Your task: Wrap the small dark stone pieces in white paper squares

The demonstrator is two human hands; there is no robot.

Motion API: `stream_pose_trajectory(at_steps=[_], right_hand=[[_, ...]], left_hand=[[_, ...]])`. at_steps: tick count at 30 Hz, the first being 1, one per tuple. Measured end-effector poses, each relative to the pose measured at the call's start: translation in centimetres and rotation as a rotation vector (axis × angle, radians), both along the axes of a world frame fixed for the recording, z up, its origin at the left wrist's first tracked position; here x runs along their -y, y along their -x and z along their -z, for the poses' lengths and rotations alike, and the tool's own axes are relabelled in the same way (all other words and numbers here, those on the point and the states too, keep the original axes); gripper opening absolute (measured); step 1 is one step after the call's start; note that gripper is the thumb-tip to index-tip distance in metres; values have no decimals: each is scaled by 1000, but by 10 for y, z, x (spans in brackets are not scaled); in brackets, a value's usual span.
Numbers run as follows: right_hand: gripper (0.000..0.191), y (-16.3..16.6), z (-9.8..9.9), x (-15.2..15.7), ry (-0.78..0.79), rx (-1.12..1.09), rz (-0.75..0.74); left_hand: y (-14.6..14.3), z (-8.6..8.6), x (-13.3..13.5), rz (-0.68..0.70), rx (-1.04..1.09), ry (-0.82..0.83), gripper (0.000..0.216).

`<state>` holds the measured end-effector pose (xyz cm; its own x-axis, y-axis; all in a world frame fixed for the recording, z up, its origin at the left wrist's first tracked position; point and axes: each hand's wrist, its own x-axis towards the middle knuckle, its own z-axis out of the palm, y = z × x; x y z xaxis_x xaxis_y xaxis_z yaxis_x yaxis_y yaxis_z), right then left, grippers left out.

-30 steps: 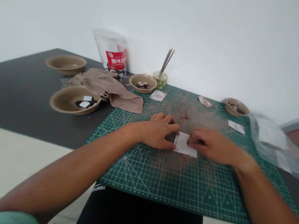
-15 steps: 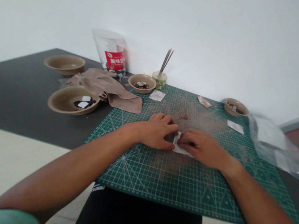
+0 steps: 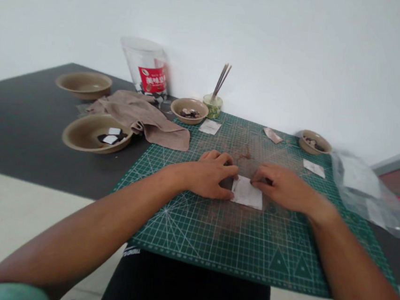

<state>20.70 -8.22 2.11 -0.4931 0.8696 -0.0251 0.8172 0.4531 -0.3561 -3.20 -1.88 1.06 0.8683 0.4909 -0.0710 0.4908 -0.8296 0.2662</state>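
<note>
A small white sheet of paper (image 3: 247,192) lies flat on a green cutting mat (image 3: 192,229) in front of me. My left hand (image 3: 213,176) rests on the mat at its left edge. The thumb and forefinger are spread apart and touch the paper's left corners. At the sheet's upper right is my right hand (image 3: 277,186), its fingers pinched together with their tips against the paper. A dark spot shows at those fingertips, too small to name. Brown smudges and crumbs mark the mat around both hands.
Bowls (image 3: 189,111) with dark and pale pieces stand at the mat's back. A brown cloth (image 3: 136,113) overlaps a larger bowl (image 3: 84,134). Behind are a clear plastic jar (image 3: 152,77) and a cup of sticks (image 3: 213,106). A plastic bag (image 3: 362,189) lies right.
My right hand has slid from the paper's left part to its upper right edge, uncovering most of the sheet. The left hand keeps its place.
</note>
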Motion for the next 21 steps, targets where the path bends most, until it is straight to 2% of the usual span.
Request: stream_pose_trajectory(at_steps=[2,4,6,8,10,13,15,19,21], right_hand=[[10,-1,-1,4,99,-35,-94],[11,2,0,8,115,-94,-143],[11,5,3,6,39,-120,-114],[11,4,4,2,-31,-83,-23],[10,0,2,-1,-11,-34,25],[10,-3,0,2,123,-73,-95],[9,0,2,4,132,-127,-155],[12,2,4,-1,-33,-85,-25],[12,-2,1,-1,13,-47,-19]], left_hand=[[0,0,0,4,-2,14,50],[0,-1,1,6,-4,13,49],[0,0,0,12,3,-2,49],[1,1,0,21,13,-14,49],[1,1,-1,24,17,-15,49],[1,0,0,19,8,-2,50],[1,0,0,23,0,2,49],[0,0,0,10,-11,-8,48],[0,1,0,1,-9,-7,48]])
